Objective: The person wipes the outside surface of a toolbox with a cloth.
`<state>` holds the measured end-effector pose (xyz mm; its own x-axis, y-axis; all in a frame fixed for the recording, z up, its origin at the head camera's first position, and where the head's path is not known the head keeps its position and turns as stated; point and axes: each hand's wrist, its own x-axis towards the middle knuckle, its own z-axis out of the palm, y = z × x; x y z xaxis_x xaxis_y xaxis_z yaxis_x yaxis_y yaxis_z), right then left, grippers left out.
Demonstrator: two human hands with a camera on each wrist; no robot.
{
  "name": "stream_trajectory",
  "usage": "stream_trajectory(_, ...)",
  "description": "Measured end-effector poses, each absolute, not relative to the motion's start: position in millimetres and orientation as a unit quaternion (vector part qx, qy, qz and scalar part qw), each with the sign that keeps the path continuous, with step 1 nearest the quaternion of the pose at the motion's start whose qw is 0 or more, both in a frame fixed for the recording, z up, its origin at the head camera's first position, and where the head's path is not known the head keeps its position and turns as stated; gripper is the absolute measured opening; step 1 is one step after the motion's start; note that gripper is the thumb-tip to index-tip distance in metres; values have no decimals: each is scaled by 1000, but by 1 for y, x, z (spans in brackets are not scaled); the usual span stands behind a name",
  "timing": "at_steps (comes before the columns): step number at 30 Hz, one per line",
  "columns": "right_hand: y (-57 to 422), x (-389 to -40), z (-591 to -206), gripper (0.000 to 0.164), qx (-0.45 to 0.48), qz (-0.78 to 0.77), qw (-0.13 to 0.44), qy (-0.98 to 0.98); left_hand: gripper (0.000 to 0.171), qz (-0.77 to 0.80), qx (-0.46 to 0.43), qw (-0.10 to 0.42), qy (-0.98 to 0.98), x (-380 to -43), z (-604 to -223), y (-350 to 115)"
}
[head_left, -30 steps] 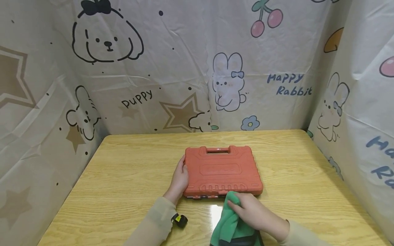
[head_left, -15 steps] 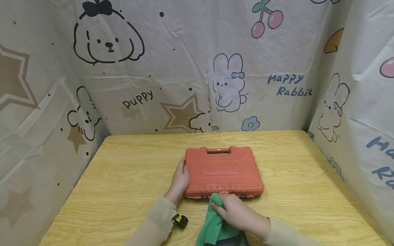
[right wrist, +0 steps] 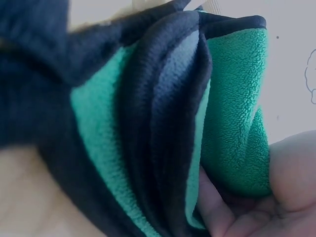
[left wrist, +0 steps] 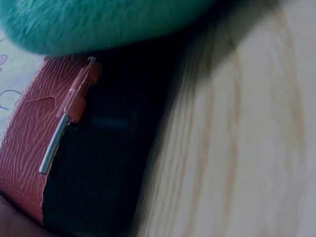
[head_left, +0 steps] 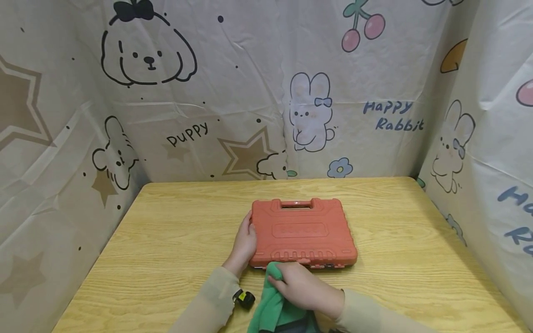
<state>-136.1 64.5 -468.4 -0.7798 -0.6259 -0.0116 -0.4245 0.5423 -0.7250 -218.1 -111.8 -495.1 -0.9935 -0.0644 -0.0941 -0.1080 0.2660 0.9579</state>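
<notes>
A red plastic carrying case [head_left: 306, 229] lies flat on the wooden table, its handle toward the back wall. My left hand [head_left: 243, 243] holds the case by its left side, thumb along the lid's edge. In my right hand [head_left: 306, 284] is a bunched green cloth [head_left: 270, 303] with dark edging, gripped between thumb and fingers right at the case's front edge. The left wrist view shows the cloth [left wrist: 103, 24] close over the front side, with a metal hinge pin [left wrist: 53, 144] below it. Folds of the cloth [right wrist: 237, 103] hang from my fingers [right wrist: 212, 207] in the right wrist view.
The wooden table [head_left: 183, 222] extends around the case on both sides. Behind it hangs a pale printed curtain [head_left: 241, 101], with more of it along the left and right. A small black strap device [head_left: 244, 299] sits at my left wrist.
My right hand has slid left along the case's front edge, taking the green cloth with it. The left hand and the case hold their place.
</notes>
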Motion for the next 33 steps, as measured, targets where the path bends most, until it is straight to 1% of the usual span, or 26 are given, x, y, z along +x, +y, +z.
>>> stream_trajectory(17, 49, -141, -467, 38, -313, -358, 159, 865, 52, 600, -55, 13, 798, -221, -497, -111)
stream_trajectory(20, 51, -141, -467, 35, -316, -361, 163, 862, 52, 599, -57, 16, 798, -221, -498, -111)
stream_trajectory(24, 56, -140, -464, 32, -316, -377, 182, 851, 52, 600, -57, 20, 798, -221, -498, -111)
stream_trajectory(27, 62, -139, -459, 31, -313, -389, 193, 844, 52, 602, -58, 24, 796, -221, -498, -112)
stream_trajectory(33, 75, -134, -446, 24, -302, -419, 211, 830, 52, 607, -60, 26, 792, -222, -498, -112)
